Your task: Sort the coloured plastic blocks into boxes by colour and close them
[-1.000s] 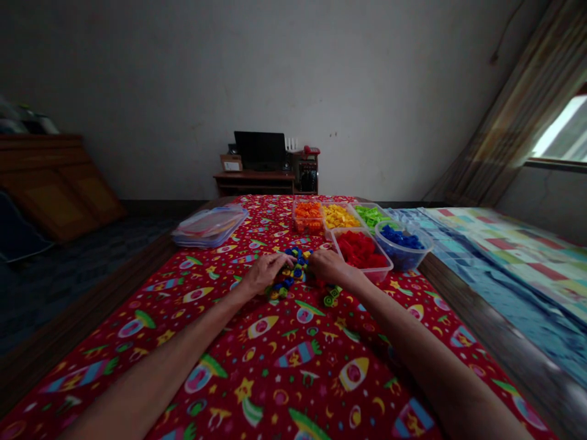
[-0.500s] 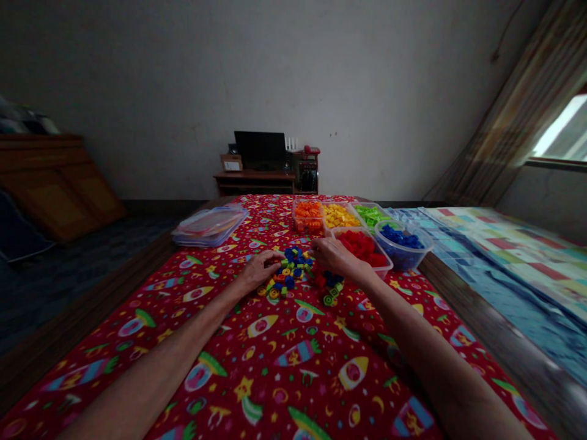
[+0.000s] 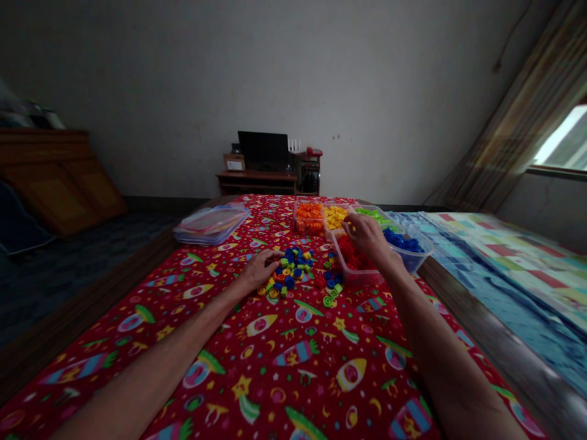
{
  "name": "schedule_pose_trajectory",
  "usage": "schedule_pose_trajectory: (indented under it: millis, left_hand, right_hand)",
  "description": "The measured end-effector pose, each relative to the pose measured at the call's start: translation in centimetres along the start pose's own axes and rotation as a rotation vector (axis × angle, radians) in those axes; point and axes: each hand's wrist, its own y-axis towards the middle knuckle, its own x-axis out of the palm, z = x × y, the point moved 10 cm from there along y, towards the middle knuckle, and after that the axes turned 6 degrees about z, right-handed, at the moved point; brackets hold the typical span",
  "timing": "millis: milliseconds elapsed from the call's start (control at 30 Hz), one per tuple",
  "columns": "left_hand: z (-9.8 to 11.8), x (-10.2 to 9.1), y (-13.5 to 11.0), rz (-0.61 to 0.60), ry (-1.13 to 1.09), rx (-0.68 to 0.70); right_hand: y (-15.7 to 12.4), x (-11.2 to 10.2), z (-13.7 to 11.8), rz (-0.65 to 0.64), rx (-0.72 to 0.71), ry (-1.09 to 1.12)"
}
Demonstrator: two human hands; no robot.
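Watching from here, through that head-worn camera's view, what's the left hand (image 3: 261,272) doing?

It lies low on the red rocket-print cloth (image 3: 293,360), fingers loosely curled and, as far as I can see, holding nothing. It sits just beside a heap of small chunky plastic pieces (image 3: 291,275) in blue, yellow, green and orange, near the middle of the frame.

How would those pieces handle?

Light and stiff, I'd judge: hard plastic, a bit slippery, and liable to roll. I'd pinch one by its sides between thumb and fingertip rather than scoop at the heap.

And the right hand (image 3: 369,238)?

Raised right of centre, fingers curved down over the rim of a clear rectangular plastic tub (image 3: 360,280) of red pieces. Whether it holds anything, I can't tell; the fingers hide that. A smaller scatter of blue, green and yellow pieces (image 3: 331,287) lies just beside the tub, between it and the heap.

What's farther up the frame?

Along the cloth's far end stand a clear tub of orange pieces (image 3: 308,217), a clear tub of yellow pieces (image 3: 336,217) and a clear tub of green pieces (image 3: 371,212). A round clear tub of blue pieces (image 3: 410,256) sits to the right, and a flat lidded plastic box (image 3: 211,224) lies well apart at the left.
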Motion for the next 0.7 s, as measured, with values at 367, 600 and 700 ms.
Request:
schedule_pose_trajectory:
  millis: [367,600,700]
  left_hand:
    - [-0.9,0.1,0.5,0.057,0.141,0.054]
    - [-0.2,0.7,0.5,0.006,0.184,0.109]
    - [-0.4,0.5,0.5,0.013,0.187,0.038]
  right_hand:
    - [-4.6,10.0,-9.9,-0.403,-0.272,0.076]
    - [-5.0,9.8,-9.4,-0.254,-0.328,0.196]
    - [-4.5,8.1,-9.3,-0.187,-0.311,0.221]
